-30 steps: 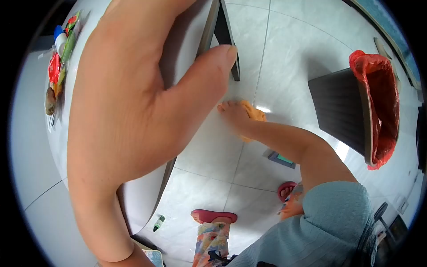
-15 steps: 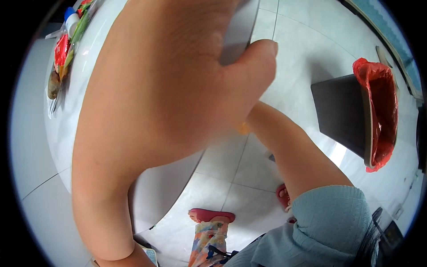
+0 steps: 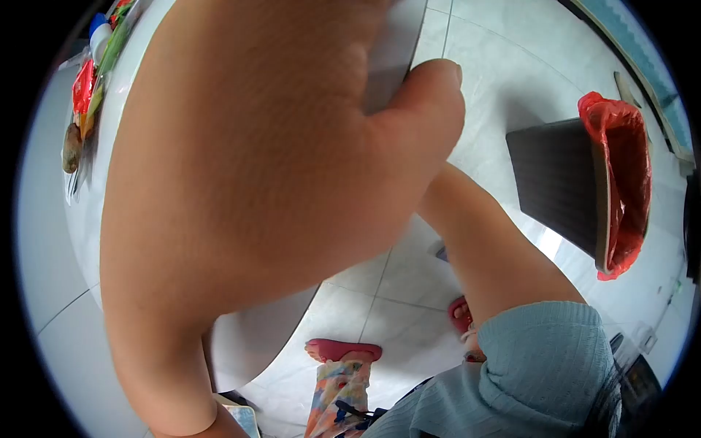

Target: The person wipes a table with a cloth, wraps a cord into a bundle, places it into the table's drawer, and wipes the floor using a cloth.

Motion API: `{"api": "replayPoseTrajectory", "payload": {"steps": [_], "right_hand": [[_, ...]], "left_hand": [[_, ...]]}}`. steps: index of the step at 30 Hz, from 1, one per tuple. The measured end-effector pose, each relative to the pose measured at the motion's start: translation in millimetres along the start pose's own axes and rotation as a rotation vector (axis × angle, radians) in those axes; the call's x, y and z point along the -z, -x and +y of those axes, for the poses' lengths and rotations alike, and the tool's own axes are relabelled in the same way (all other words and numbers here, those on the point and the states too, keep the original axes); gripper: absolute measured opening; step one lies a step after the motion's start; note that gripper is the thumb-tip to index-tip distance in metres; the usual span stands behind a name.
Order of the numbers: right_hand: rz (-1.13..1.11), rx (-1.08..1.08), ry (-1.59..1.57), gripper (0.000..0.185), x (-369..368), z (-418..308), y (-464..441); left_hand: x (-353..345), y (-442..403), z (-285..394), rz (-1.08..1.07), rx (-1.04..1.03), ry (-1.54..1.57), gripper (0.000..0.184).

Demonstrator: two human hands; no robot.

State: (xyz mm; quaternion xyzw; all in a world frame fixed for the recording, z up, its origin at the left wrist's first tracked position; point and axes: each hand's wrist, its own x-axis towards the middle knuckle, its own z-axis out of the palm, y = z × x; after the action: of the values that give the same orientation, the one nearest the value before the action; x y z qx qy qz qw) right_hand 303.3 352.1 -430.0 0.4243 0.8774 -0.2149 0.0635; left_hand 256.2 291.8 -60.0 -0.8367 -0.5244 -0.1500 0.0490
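Very close to the camera, my left hand (image 3: pixel 277 160) fills the upper middle. Its thumb sticks out to the right, apart from the palm, and the other fingers run out of the top of the frame. Nothing shows in its grip. From the blue sleeve at the lower right, my right forearm reaches up and left behind the left hand, which hides my right hand. Beyond the left hand and forearm is a white table (image 3: pixel 252 347).
Along the table's far left lie a red packet (image 3: pixel 83 87), a white bottle with a blue cap (image 3: pixel 101 40), a brown item (image 3: pixel 71 148) and a fork (image 3: pixel 71 188). A dark bin (image 3: pixel 558 186) with a red liner stands at right. Pink slippers (image 3: pixel 343 350) are on the tiled floor.
My left hand has come nearer the camera and moved right, covering my right hand, which was on an orange cloth on the floor. The cloth is now out of sight.
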Motion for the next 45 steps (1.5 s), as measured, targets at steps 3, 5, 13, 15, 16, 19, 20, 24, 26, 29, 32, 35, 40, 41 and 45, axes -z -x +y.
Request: {"api": "replayPoseTrajectory", "payload": {"steps": [3, 5, 13, 15, 16, 19, 20, 24, 26, 29, 32, 35, 40, 41, 45], "right_hand": [[-0.120, -0.076, 0.025, 0.022, 50.1, -19.2, -7.5], [-0.114, -0.169, -0.045, 0.023, 38.2, -21.2, -14.0], [0.258, -0.372, -0.576, 0.039, -42.3, 2.2, -60.4], [0.124, -0.369, 0.083, 0.040, -12.4, -11.0, -67.7], [0.105, -0.522, 0.061, 0.041, 8.3, -27.3, -63.5], [-0.629, -0.121, 0.343, 0.043, 63.7, -22.6, -64.5], [-0.383, -0.104, 0.261, 0.040, 28.8, -12.5, -59.7], [-0.057, -0.003, 0.146, 0.028, 25.7, 1.6, -36.4], [-0.087, -0.004, 0.137, 0.028, 15.7, 1.6, -57.1], [0.128, -0.117, -0.015, 0.026, -0.6, 1.9, -64.5], [0.017, -0.008, 0.066, 0.025, 11.2, 4.5, -35.6], [-0.037, 0.062, 0.127, 0.025, 36.7, -1.0, 5.4], [-0.233, 0.204, 0.263, 0.021, 1.1, 3.6, 59.3], [-0.231, 0.201, 0.262, 0.021, 11.2, 2.4, 62.2], [-0.228, 0.167, 0.252, 0.019, 35.7, 0.7, 65.3]], "left_hand": [[-0.5, -1.3, 0.0, -0.012, -0.005, -0.002, 0.056], [-0.9, -3.2, 0.3, -0.012, -0.004, -0.001, 0.057], [3.0, 1.9, 4.6, -0.025, 0.017, -0.036, 0.057], [3.3, 4.6, 4.8, -0.032, 0.019, -0.037, 0.057], [2.0, 4.7, 4.0, -0.033, 0.024, -0.036, 0.057], [3.9, 4.7, 4.2, -0.022, 0.023, -0.034, 0.057], [4.3, 4.3, 4.4, -0.021, 0.023, -0.032, 0.057], [4.5, 4.5, 5.2, -0.009, 0.021, -0.027, 0.058], [4.7, 5.0, 5.3, -0.011, 0.010, -0.025, 0.058], [3.6, 5.4, 4.8, -0.019, 0.010, -0.017, 0.058], [3.9, 0.0, 2.7, -0.020, 0.010, -0.005, 0.058], [3.4, -6.1, -0.8, -0.029, 0.005, 0.012, 0.058], [4.3, -10.2, -5.0, -0.037, 0.006, 0.023, 0.058], [3.8, -10.9, -6.0, -0.036, 0.003, 0.030, 0.059], [4.4, -9.3, -5.5, -0.049, 0.019, 0.025, 0.059]]}}
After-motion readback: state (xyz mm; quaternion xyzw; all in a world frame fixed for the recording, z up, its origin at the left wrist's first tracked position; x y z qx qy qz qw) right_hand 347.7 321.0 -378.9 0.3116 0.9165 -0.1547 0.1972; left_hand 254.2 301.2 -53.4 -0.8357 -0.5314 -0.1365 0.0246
